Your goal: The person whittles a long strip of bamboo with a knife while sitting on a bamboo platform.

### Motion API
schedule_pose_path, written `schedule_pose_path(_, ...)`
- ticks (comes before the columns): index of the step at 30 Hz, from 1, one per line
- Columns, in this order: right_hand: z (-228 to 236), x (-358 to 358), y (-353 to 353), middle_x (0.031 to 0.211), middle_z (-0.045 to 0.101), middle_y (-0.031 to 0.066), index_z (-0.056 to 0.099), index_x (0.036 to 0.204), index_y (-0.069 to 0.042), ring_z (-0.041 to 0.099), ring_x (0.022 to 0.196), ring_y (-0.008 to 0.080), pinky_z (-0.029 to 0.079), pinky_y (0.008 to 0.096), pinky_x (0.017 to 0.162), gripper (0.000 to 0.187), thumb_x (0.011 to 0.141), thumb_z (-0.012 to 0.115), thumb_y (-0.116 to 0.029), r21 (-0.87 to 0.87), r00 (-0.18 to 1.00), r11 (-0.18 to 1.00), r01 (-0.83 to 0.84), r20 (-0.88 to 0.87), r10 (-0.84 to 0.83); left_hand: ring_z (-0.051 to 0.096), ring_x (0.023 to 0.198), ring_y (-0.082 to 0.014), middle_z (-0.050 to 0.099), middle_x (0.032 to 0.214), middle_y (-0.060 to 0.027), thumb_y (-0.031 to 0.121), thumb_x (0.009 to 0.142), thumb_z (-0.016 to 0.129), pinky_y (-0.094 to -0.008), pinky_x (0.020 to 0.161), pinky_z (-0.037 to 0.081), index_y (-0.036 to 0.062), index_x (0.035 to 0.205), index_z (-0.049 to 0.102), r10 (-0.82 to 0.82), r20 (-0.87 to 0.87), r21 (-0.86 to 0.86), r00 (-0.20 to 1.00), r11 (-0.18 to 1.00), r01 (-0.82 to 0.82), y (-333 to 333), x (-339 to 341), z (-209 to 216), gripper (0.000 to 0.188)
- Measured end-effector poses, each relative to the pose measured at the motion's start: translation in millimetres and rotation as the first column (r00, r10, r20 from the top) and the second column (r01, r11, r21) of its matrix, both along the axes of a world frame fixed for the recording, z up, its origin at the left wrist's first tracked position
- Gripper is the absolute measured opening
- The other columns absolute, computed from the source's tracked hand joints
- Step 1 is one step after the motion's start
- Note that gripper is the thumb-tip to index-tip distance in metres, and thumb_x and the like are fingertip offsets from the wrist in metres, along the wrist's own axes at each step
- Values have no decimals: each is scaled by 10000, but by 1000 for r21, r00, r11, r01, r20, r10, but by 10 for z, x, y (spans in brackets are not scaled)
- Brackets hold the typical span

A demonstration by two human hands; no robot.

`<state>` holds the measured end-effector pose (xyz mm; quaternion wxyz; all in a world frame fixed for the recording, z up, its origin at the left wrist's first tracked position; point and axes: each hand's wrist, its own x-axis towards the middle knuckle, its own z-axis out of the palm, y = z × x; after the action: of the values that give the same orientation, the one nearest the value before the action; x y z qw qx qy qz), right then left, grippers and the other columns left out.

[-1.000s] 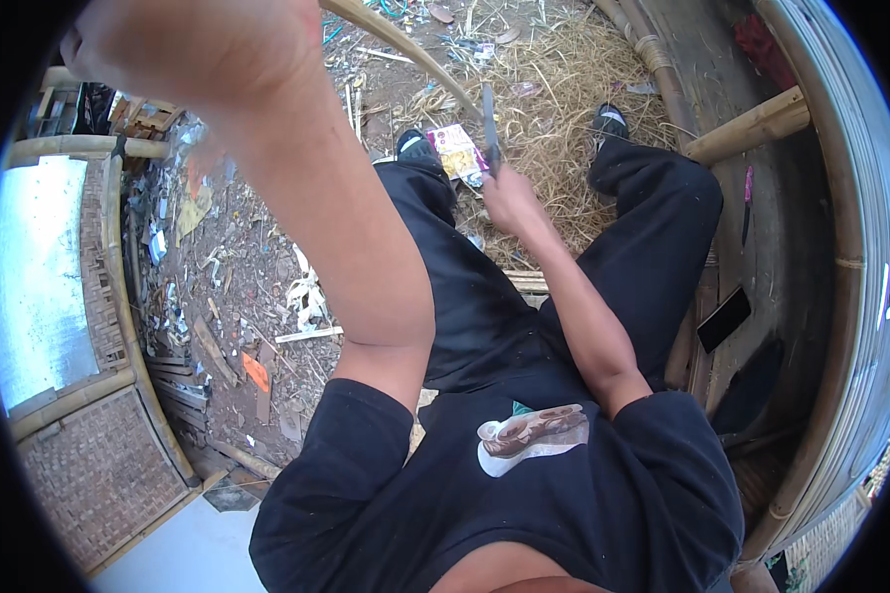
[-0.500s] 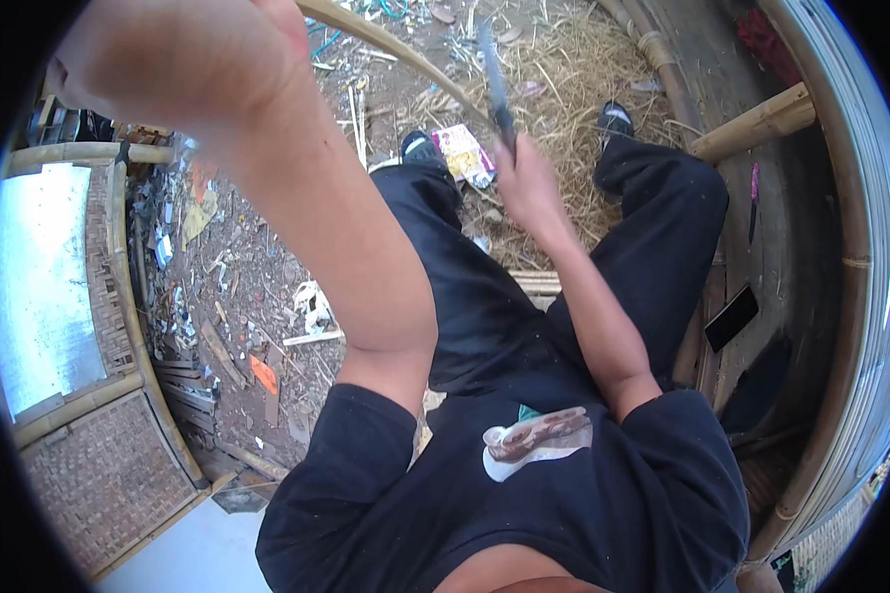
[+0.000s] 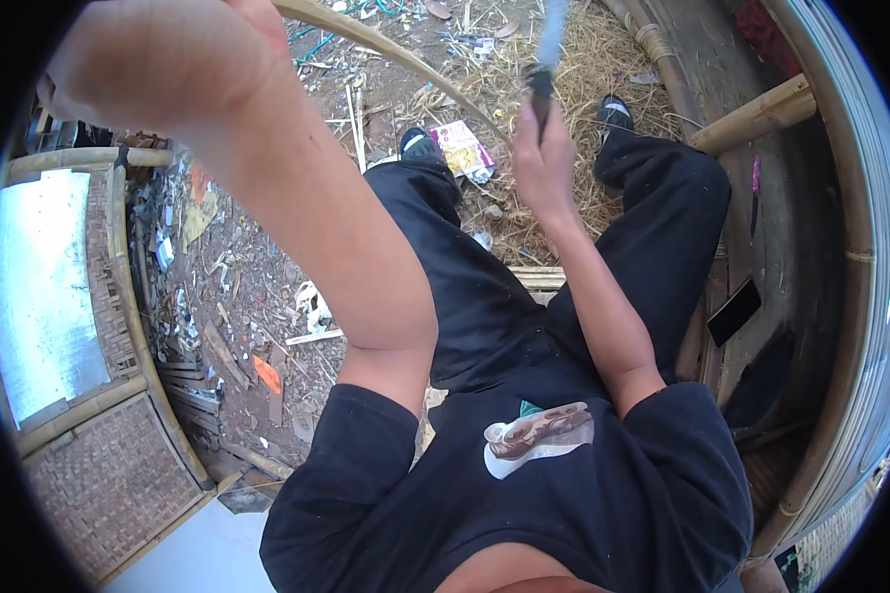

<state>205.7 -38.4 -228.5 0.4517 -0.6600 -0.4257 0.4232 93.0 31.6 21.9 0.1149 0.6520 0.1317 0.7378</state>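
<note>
My left hand (image 3: 168,64), raised close at the upper left, is closed on the end of a long pale bamboo strip (image 3: 391,49); part of the hand is cut off by the edge. From there the strip bends down to the right, its thin tip near my other hand. My right hand (image 3: 546,163) grips the dark handle of a knife (image 3: 552,38). The knife's grey blade points up and away, slightly blurred, and appears apart from the strip.
Straw shavings (image 3: 574,99) lie between my feet, near a colourful packet (image 3: 462,150). Scraps and litter (image 3: 237,247) cover the ground to the left. A phone (image 3: 734,312) and a pink-handled knife (image 3: 756,193) rest on the wooden bench at right. Bamboo poles frame both sides.
My right hand and the knife have moved right, with the blade swinging away from the strip. The left hand and strip have shifted slightly left.
</note>
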Motion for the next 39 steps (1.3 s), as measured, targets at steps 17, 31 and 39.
schedule_pose_path(17,-1009,-275,82,689,574,212,473,1004,40,573,622,339,423,461,589,297,945,450,-250,172,983,970,172,28,-179,153,390,-102,202,498,-4,278,940,290,-239,408,154,129,510,287,140,18,-88,990,987,-138,32,69,-6,455)
schedule_pose_path(31,-846,-251,144,832,616,282,450,1018,14,616,832,435,451,537,718,274,955,391,-246,200,932,939,281,-289,-217,179,383,-110,212,494,-17,244,938,270,-232,409,172,120,493,304,156,-67,-94,986,982,-162,71,-93,26,463)
schedule_pose_path(39,-1393,-250,44,1018,583,310,470,1062,50,557,1019,433,442,498,883,345,921,453,-264,-415,950,897,-152,190,248,159,391,-107,203,485,8,330,954,342,-256,417,157,130,565,261,215,-42,-96,976,971,-218,-69,17,21,445)
